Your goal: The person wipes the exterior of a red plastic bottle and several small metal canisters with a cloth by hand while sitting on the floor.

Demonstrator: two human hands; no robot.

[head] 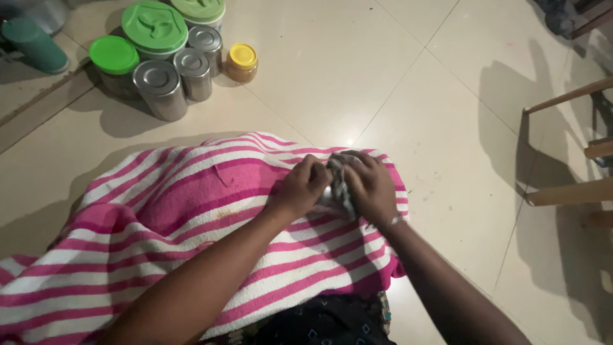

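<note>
Two hands are meeting over a small grey striped cloth (pixel 338 182), which is lying bunched at the 3 o'clock end of a pink-and-white striped towel (pixel 191 217), just right of the frame's centre. The left hand (pixel 303 188) is curling shut on the cloth's 9 o'clock side; the right hand (pixel 370 188) is pressing closed fingers against its 3 o'clock side. Something pale is showing between the cloth and the hands, but its kind cannot be told. The towel is covering a raised form and is spreading toward 8 o'clock over a cream tiled floor (pixel 357 70). At 11 o'clock, well apart from the hands, steel canisters (pixel 182 73), green-lidded containers (pixel 153 29) and a small yellow-lidded jar (pixel 242 62) are standing together. Wooden chair rails (pixel 568 147) are showing at 3 o'clock
</note>
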